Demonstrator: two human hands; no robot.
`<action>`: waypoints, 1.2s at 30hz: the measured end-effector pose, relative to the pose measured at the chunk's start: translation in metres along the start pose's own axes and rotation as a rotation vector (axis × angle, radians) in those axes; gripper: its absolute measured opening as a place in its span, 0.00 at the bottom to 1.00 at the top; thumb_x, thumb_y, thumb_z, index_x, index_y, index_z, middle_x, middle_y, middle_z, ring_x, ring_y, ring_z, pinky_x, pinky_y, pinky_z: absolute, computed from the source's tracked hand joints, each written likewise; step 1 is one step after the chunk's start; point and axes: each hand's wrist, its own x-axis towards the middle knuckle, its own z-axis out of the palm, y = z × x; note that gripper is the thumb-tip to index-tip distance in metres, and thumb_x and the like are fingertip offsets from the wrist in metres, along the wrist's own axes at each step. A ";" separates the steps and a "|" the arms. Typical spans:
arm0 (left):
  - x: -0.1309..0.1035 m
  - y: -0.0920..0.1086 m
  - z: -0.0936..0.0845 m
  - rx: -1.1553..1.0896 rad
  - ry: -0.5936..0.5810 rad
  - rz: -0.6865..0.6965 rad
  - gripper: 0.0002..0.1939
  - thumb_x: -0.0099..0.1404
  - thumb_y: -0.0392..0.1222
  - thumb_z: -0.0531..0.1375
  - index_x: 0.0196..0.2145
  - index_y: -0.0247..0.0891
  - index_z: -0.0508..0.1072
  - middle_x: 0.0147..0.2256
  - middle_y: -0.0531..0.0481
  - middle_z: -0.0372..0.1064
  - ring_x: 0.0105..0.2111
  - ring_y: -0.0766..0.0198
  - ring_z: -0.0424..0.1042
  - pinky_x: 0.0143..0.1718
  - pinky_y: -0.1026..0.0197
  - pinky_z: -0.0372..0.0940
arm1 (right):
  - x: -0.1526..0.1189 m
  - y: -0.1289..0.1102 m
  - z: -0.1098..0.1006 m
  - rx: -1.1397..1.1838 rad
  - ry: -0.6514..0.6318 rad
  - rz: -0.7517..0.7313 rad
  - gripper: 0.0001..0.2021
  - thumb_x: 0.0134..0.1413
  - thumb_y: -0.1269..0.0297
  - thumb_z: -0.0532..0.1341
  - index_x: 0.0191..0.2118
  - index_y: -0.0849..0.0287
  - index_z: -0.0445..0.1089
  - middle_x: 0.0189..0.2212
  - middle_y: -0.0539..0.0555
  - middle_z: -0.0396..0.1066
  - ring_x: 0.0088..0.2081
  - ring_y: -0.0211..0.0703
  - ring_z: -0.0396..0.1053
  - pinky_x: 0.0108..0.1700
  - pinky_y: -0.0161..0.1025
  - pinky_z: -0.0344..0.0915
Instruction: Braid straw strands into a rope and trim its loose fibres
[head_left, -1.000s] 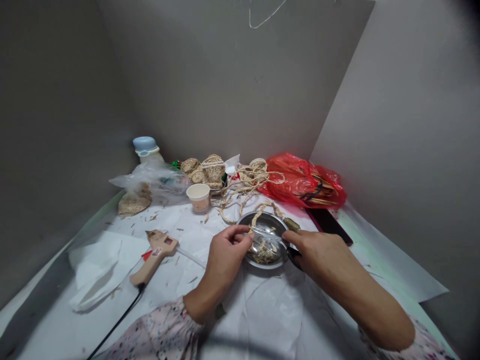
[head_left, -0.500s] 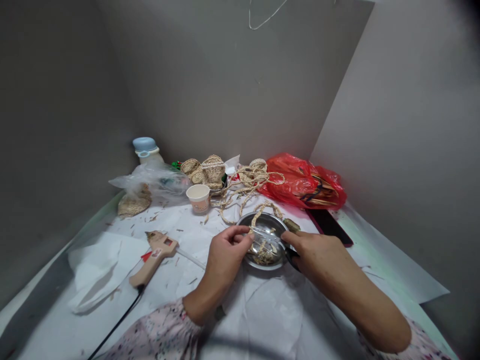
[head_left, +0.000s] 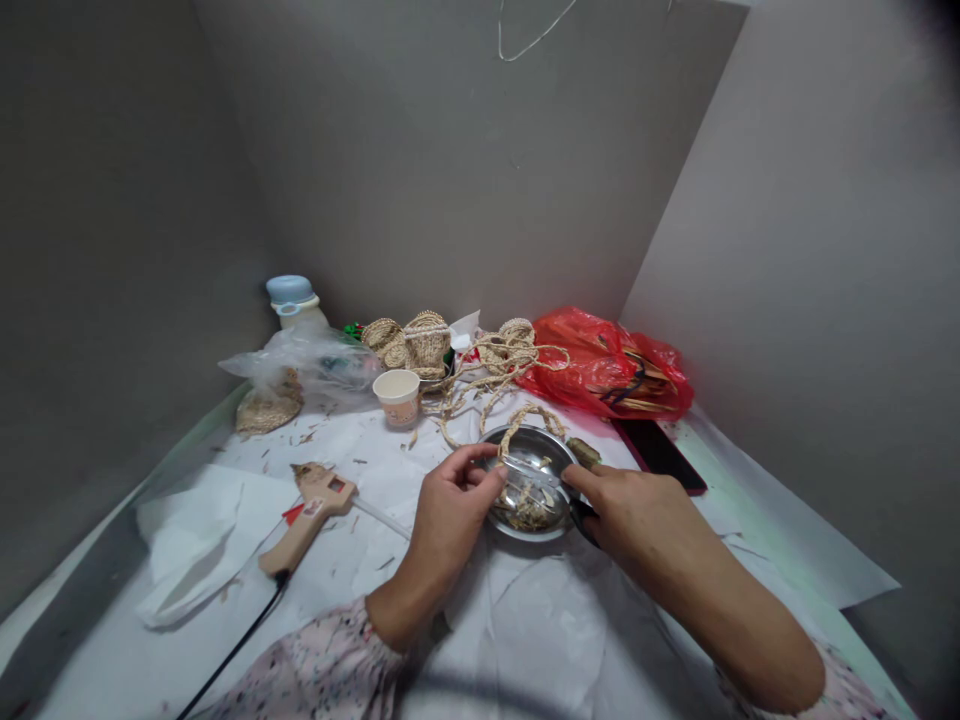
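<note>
Over the left rim of a round metal bowl [head_left: 534, 537], my left hand [head_left: 455, 510] pinches the end of a braided straw cord [head_left: 513, 428]. The cord loops up and back behind the bowl. My right hand [head_left: 626, 500] is closed on the black handles of scissors [head_left: 583, 518] at the bowl's right side. Their metal blades reach left over the bowl, up to the cord near my left fingertips. Whether the blades touch the cord is too small to tell. Straw scraps [head_left: 527, 510] lie inside the bowl.
A glue gun [head_left: 311, 520] with a black cable lies left. Behind are a paper cup [head_left: 397, 397], a clear plastic bag [head_left: 315, 355], a blue-capped bottle [head_left: 292, 298], woven straw pieces [head_left: 427, 343] and a red bag [head_left: 577, 355]. A dark phone [head_left: 664, 455] lies right.
The scissor blades look closer together than before. The cord by my left fingertips has shifted slightly. Both hands stay nearly in place.
</note>
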 end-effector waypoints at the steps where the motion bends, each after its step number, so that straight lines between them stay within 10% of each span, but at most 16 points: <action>1: 0.000 -0.001 0.000 -0.002 -0.007 0.004 0.17 0.52 0.45 0.66 0.38 0.34 0.76 0.19 0.59 0.58 0.20 0.72 0.56 0.22 0.70 0.52 | 0.000 0.000 0.000 0.001 0.000 -0.001 0.09 0.51 0.72 0.57 0.37 0.52 0.69 0.30 0.50 0.76 0.28 0.42 0.71 0.25 0.37 0.38; 36: -0.005 -0.002 -0.002 0.182 -0.019 0.182 0.10 0.61 0.47 0.59 0.33 0.38 0.76 0.28 0.52 0.72 0.28 0.64 0.67 0.30 0.66 0.59 | -0.004 -0.009 -0.014 0.025 -0.185 -0.018 0.13 0.47 0.74 0.57 0.40 0.54 0.70 0.33 0.55 0.78 0.33 0.47 0.75 0.27 0.37 0.45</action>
